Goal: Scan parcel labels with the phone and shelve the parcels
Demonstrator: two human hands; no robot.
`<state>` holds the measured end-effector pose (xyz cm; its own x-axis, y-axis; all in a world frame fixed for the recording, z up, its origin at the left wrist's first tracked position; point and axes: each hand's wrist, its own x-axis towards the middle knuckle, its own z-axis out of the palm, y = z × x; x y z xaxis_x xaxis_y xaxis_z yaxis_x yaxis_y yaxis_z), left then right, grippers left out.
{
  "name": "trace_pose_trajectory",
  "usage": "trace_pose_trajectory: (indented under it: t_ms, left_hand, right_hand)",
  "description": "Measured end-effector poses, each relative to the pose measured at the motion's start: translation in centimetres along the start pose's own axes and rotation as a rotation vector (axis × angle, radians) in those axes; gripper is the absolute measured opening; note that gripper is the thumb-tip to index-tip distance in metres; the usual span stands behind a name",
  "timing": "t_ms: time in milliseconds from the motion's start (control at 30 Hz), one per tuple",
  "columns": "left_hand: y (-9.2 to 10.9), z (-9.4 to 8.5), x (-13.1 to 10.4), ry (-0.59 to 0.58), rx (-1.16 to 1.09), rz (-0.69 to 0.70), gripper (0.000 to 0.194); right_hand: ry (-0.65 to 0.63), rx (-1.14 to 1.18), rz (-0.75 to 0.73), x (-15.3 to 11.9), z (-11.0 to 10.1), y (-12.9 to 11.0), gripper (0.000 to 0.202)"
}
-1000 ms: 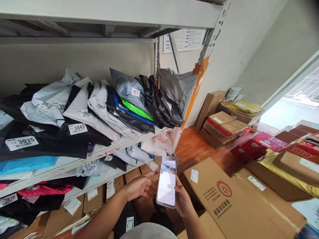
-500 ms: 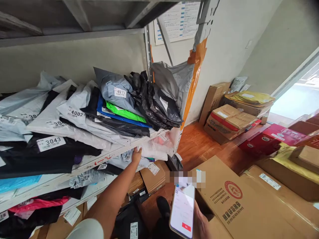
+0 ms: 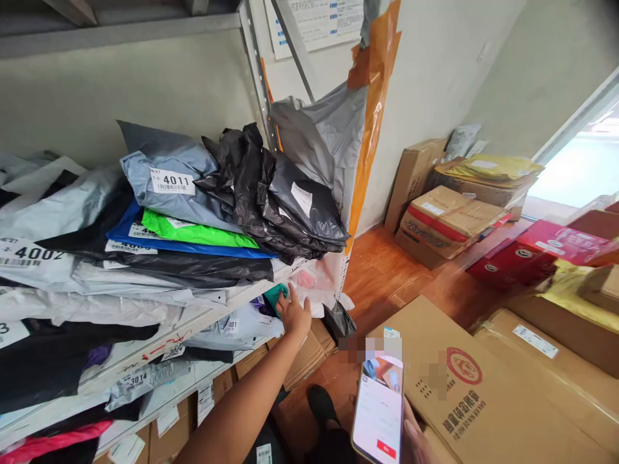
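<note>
On the lower shelf, my left hand point(image 3: 296, 314) reaches in with its fingers spread, beside a teal package point(image 3: 275, 296) and a white translucent bag point(image 3: 319, 290). My right hand point(image 3: 418, 432) holds a phone point(image 3: 378, 409) with its lit screen facing up. Above my left hand, the upper shelf carries a grey-blue parcel labelled 4011 point(image 3: 169, 177), a bright green parcel point(image 3: 203, 233) and crumpled black parcels point(image 3: 251, 193).
A large cardboard box point(image 3: 445, 374) stands beside the phone on the right. More boxes point(image 3: 449, 222) and red cartons point(image 3: 536, 254) lie farther back on the floor. The shelf post is wrapped in orange tape point(image 3: 374, 122).
My left hand has moved right along the lower shelf and its fingers have spread. The teal package shows more. The view has come nearer the shelf, and the phone appears farther right.
</note>
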<state>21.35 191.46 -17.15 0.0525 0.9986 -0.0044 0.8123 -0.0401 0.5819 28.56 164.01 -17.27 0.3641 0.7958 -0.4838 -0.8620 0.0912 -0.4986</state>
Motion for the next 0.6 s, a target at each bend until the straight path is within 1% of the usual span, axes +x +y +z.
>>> trace_pose_trajectory:
  t_ms: [67,167,200,267,333,400,500,567,600]
  left_hand:
    - [-1.1,-0.4,-0.1,-0.011,0.001,0.067,0.065]
    - [-3.0,-1.3,0.2,-0.021,-0.017,0.174,0.056]
    - [-3.7,-1.7,0.4,-0.008,-0.023,0.189,0.052]
    - [-5.2,-2.8,1.0,0.055,-0.023,0.162,0.046]
    - [-7.0,-4.1,2.0,0.145,-0.004,0.077,0.046]
    - [-9.0,-5.5,3.1,0.210,0.019,-0.009,0.049]
    - [-11.6,-7.2,4.6,0.227,0.038,-0.091,0.041]
    - [-12.6,-8.0,5.0,0.219,0.043,-0.110,0.031]
    - [-12.7,-8.3,5.0,0.215,0.046,-0.104,0.027]
  right_hand:
    - [-0.127,0.025,0.002,1.4,2.1,0.6,0.058]
    - [-0.265,0.108,0.032,3.4,4.8,1.9,0.046]
    - [-0.298,0.151,0.056,3.9,5.6,2.3,0.043]
    - [-0.356,0.227,0.119,4.5,6.8,3.2,0.039]
    - [-0.391,0.266,0.166,4.8,7.4,3.8,0.039]
    - [-0.413,0.285,0.196,4.8,7.7,4.3,0.038]
    - [-0.441,0.332,0.269,4.6,7.6,4.9,0.042]
    - [-0.451,0.353,0.310,4.6,7.5,5.6,0.045]
    - [-0.447,0.355,0.322,4.7,7.4,6.0,0.046]
